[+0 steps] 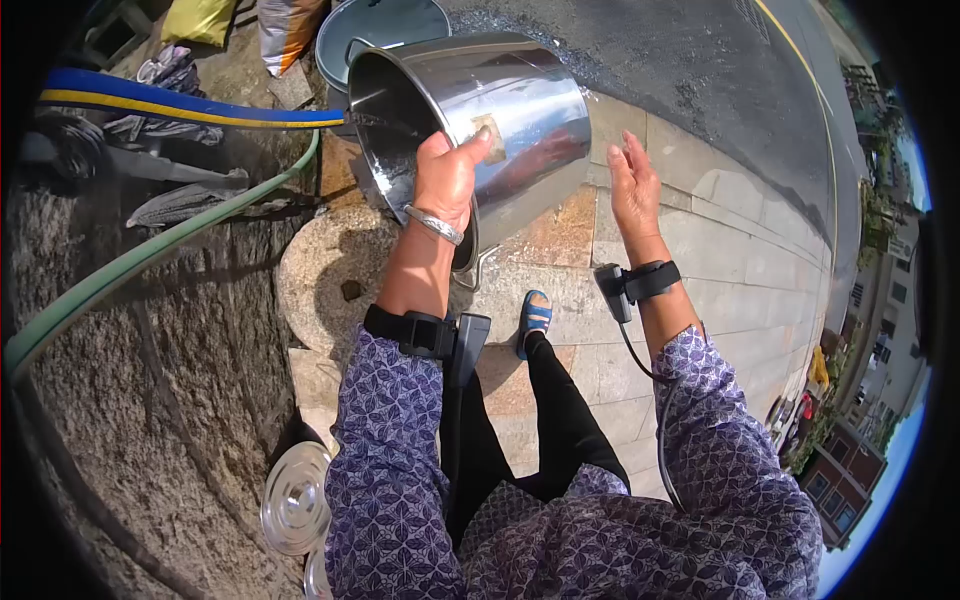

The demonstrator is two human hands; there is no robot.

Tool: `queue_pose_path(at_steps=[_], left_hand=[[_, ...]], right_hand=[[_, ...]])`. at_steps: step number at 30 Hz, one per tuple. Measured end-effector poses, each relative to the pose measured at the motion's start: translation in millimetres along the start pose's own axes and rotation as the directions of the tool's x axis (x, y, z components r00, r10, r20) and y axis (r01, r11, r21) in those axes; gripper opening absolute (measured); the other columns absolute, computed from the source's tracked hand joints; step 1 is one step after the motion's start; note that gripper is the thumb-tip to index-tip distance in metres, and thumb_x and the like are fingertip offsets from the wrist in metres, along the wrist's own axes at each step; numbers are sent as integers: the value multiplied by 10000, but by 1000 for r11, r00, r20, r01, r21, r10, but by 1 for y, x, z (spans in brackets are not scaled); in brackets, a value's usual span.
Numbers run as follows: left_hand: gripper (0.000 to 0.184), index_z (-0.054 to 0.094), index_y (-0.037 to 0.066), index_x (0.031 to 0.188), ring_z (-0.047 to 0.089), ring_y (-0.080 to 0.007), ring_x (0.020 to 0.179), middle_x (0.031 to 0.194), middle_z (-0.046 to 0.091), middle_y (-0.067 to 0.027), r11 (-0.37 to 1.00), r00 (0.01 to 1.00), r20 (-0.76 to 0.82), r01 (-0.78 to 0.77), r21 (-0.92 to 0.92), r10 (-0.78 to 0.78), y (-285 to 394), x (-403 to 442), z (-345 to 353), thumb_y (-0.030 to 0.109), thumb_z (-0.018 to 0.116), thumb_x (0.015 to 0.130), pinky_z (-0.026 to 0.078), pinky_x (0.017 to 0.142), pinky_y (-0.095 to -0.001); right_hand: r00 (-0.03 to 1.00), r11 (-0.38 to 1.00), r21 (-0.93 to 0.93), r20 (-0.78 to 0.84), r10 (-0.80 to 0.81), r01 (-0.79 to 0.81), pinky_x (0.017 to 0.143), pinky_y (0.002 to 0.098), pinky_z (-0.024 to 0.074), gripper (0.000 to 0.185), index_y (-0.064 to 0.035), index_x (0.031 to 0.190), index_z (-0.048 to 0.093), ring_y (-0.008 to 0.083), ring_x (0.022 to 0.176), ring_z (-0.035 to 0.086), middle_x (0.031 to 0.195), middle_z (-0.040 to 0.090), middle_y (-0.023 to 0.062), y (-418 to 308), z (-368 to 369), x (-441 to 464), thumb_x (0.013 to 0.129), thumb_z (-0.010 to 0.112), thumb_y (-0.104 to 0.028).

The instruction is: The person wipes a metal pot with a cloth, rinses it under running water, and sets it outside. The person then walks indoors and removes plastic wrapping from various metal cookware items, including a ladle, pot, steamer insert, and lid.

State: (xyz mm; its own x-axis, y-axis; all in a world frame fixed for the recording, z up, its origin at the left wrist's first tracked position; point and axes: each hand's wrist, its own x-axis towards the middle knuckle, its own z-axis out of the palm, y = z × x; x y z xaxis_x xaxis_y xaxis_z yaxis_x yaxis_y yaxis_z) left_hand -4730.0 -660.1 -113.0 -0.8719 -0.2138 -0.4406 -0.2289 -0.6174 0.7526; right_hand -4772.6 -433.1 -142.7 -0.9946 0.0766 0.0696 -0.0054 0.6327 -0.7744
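Observation:
A large shiny metal pot (540, 110) lies tilted on its side, its open mouth turned to the left. My left hand (445, 180) grips the pot's rim, the thumb on the outer wall near a small worn label and the fingers hidden inside. To the right of the pot, my right hand (634, 188) is raised with nothing in it, fingers stretched out and apart from the metal. A blue and yellow hose (190, 104) ends at the pot's mouth.
A green hose (170, 245) curves across the left side. Behind the pot stands a grey basin (385, 22). A round stone block (320, 270) lies below the pot's mouth. Metal lids (297, 497) rest at the lower left. Sacks (290, 35) stand at the upper left.

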Motion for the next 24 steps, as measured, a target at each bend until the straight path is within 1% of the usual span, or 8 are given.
queue_pose_path(at_steps=[1, 3, 12, 16, 18, 20, 21, 24], left_hand=[[199, 561, -7, 978, 534, -149, 905, 967, 597, -69, 1000, 1000, -8, -3, 3, 3, -1, -3, -1, 60, 592, 793, 366, 862, -296], [183, 575, -11, 988, 529, -96, 845, 934, 605, -42, 1000, 997, -80, -9, -4, 9, -5, -8, -5, 56, 558, 819, 387, 790, -241], [147, 602, 21, 946, 495, -73, 797, 867, 585, 10, 997, 998, -68, -21, -75, 16, -16, -5, -43, 95, 581, 820, 368, 763, -229], [161, 591, 28, 951, 492, -79, 830, 880, 573, 10, 980, 999, -32, 14, -198, -21, -12, 1, -86, 133, 586, 829, 357, 791, -235], [237, 548, 19, 1016, 545, -137, 848, 936, 578, -37, 963, 994, -25, 94, -253, -104, -10, 6, -120, 165, 588, 834, 430, 789, -295], [281, 512, 9, 1055, 586, -196, 847, 960, 580, -81, 949, 987, -8, 150, -278, -158, -6, 1, -146, 174, 579, 838, 494, 753, -362], [271, 511, 8, 1050, 591, -212, 859, 965, 583, -95, 943, 982, -8, 181, -278, -191, -8, -1, -158, 180, 564, 848, 491, 766, -369], [285, 509, 17, 1062, 592, -243, 874, 990, 585, -117, 925, 965, 1, 250, -287, -261, -26, -19, -196, 227, 531, 870, 490, 772, -393]], right_hand=[[1000, 1000, 6, 7, -1, 1, 726, 297, 437, 376, -25, 1134, 544, 190, 853, 559, 925, 601, 121, 8, -2, 4, 850, 546, -273], [839, 876, 178, 422, 343, -448, 776, 304, 433, 525, -6, 1181, 505, 172, 955, 539, 1051, 572, 87, 17, -2, 6, 849, 525, -412], [872, 869, 313, 433, 228, -383, 820, 306, 398, 528, -15, 1201, 497, 163, 1019, 505, 1091, 574, 64, -16, 18, 3, 830, 560, -385], [871, 866, 308, 426, 246, -395, 836, 272, 399, 458, 23, 1173, 505, 150, 976, 525, 1070, 584, 85, -28, 26, 1, 824, 585, -264], [861, 850, 324, 442, 251, -414, 852, 251, 404, 430, 57, 1152, 505, 145, 953, 535, 1048, 588, 109, -36, 36, -6, 820, 598, -198], [898, 946, 243, 429, 95, -216, 807, 271, 423, 380, 37, 1097, 555, 164, 870, 548, 922, 617, 103, -36, 51, -16, 795, 611, -188], [901, 946, 244, 423, 95, -215, 807, 271, 423, 380, 37, 1097, 555, 164, 870, 548, 922, 617, 103, -43, 57, -21, 795, 611, -188], [870, 973, 68, 438, -227, 219, 747, 334, 439, 352, -5, 1060, 584, 250, 775, 538, 828, 585, 124, -67, 68, -41, 774, 597, -210]])
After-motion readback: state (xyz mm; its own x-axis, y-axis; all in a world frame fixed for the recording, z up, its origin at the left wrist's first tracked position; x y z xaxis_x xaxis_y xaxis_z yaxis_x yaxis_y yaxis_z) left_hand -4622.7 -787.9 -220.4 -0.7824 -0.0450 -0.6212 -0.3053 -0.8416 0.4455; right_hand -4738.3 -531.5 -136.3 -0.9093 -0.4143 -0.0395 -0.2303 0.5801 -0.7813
